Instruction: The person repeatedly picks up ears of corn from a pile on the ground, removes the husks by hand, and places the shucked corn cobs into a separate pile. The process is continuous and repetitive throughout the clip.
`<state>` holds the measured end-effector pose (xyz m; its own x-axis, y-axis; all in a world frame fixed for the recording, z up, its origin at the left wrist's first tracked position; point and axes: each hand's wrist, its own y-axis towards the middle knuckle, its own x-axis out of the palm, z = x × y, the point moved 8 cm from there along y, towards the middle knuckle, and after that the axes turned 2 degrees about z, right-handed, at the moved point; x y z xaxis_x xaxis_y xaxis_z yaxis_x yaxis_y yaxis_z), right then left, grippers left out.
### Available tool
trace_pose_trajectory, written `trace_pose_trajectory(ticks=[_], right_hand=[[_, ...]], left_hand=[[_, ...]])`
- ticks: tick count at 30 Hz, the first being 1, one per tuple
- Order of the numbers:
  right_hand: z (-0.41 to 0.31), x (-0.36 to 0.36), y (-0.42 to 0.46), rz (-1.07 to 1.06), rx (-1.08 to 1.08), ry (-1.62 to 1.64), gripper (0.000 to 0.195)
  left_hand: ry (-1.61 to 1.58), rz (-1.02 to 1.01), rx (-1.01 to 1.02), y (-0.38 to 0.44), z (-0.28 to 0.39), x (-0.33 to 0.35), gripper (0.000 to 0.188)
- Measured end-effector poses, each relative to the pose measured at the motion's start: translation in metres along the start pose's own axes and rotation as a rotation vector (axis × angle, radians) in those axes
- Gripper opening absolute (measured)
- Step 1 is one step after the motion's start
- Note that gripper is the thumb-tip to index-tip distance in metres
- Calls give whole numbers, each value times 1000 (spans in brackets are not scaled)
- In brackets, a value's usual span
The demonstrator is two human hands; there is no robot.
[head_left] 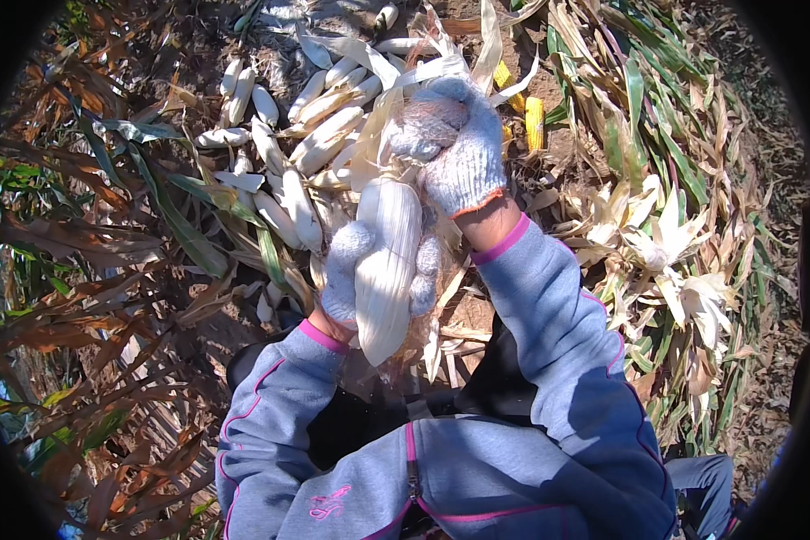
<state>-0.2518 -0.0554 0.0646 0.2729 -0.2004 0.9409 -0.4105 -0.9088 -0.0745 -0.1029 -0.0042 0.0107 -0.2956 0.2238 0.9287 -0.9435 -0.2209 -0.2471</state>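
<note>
My left hand (348, 273), in a white knitted glove, holds an ear of corn (386, 270) wrapped in pale husk, its tip pointing towards my body. Above the ear's far end, my right hand (455, 135), in a similar glove with an orange edge, is closed on dry husk leaves (378, 138) and strands of silk. Beyond and to the left of my hands lies a pile of pale ears in husk (300, 206). Several bare yellow corn cobs (534, 123) lie on the soil just right of my right hand.
Dry brown corn plants (74, 317) stand along the left. Cut stalks with green and dry leaves (655, 108) lie at the right, with opened pale husks (658, 250) nearer me. Another person's trouser leg (705, 486) shows at the lower right.
</note>
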Motion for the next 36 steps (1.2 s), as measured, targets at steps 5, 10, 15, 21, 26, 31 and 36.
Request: trace_pose_trajectory(ticks=[5, 10, 15, 21, 26, 31, 36], right_hand=[[-22, -30, -7, 564, -206, -349, 32], [-53, -45, 3, 389, -299, -389, 29], [-51, -37, 15, 228, -175, -501, 33], [19, 4, -15, -177, 212, -1641, 51], [54, 19, -30, -325, -113, -1859, 47], [71, -3, -25, -307, -70, -1930, 37], [65, -35, -27, -376, -176, -1806, 28]], left_hand=[[551, 194, 27, -1, 13, 1, 49], [619, 227, 67, 0, 16, 4, 46], [1160, 295, 427, 5, 32, -3, 45], [2132, 146, 450, 6, 25, -50, 44], [1800, 320, 209, 1, 35, -40, 39], [1791, 373, 444, -19, 40, -31, 33], [1524, 496, 706, -24, 58, -13, 39]])
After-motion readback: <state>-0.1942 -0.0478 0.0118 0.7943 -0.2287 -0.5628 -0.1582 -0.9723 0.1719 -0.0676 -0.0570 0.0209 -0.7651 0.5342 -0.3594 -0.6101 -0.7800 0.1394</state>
